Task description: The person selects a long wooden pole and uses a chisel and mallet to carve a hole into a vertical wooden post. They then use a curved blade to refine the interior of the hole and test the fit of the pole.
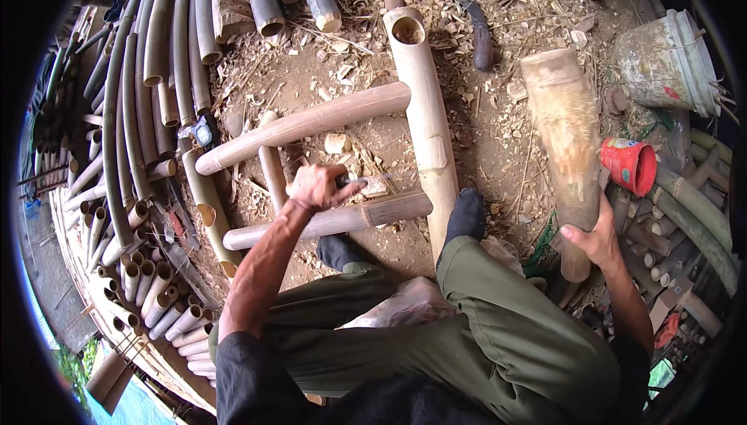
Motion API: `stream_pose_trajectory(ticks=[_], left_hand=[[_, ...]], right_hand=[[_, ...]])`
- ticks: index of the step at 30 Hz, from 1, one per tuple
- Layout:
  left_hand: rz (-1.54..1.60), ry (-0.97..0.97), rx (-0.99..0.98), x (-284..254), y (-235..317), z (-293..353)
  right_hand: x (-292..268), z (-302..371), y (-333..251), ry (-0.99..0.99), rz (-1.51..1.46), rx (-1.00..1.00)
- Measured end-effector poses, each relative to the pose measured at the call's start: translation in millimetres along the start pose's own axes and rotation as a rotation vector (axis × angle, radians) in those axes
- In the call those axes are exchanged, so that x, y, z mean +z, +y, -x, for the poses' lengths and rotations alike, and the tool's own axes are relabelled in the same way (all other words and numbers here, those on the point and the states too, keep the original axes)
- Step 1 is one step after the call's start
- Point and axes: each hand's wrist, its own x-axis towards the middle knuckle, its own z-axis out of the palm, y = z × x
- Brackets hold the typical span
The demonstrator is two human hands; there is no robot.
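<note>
We record the left hand (315,186) with its fingers curled closed around a dark-handled tool (341,181), the hand just above the lower crosspiece (334,220) of a bamboo frame; a pale piece lies at the tool's far side, and we cannot tell whether it is blade or chip. The right hand (597,235) is wrapped firmly round the narrow end of a thick wooden mallet (562,114), whose broad, fibrous head points away from the body, out to the right of the frame. We note the frame's stout pale post (426,125), with a round opening near its far end, and an upper crosspiece (311,125) meeting it; a thin slat (272,176) stands between the two crosspieces. A notched greenish pole (210,219) lies by their left ends. Beyond the post we log a curved knife (479,38) on chip-strewn soil (498,122). A red pot (619,165) sits just beside the mallet, with a dirty whitish bucket (661,59) farther off. Dark bamboo poles (159,28) fill the upper left.
</note>
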Motion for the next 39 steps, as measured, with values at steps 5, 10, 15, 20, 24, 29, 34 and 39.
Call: stream_pose_trajectory(ticks=[5,10,15,20,24,29,34,39], left_hand=[[-0.045,-0.126,-0.136,-32.3,-14.0,-55.2],[-0.057,-0.156,-0.107,-42.7,-16.8,-79.2],[-0.074,-0.221,-0.111,-44.6,-20.4,-86.0],[-0.075,-0.21,-0.12,-39.4,-30.7,-83.6],[-0.098,-0.278,-0.133,-37.6,-24.4,-90.0],[-0.139,-0.314,-0.182,-41.3,-40.0,-71.7],[-0.054,-0.282,-0.167,-38.2,-38.7,-79.0],[-0.119,-0.321,-0.19,-44.0,-42.3,-81.9]], right_hand=[[-12.9,-36.0,-15.6,-0.032,-0.045,0.039],[-9.6,-65.0,-30.6,-0.089,-0.142,0.024],[-4.1,-84.0,-53.4,-0.147,-0.187,-0.016],[50.9,-120.1,-40.9,0.097,-0.02,-0.449],[78.6,-133.4,-3.2,-0.335,0.673,0.031],[53.0,-161.1,-77.4,0.16,0.374,-0.532],[61.9,-139.3,-50.2,0.325,0.09,-0.466],[45.7,-134.2,-37.1,-0.146,0.761,-0.243]])
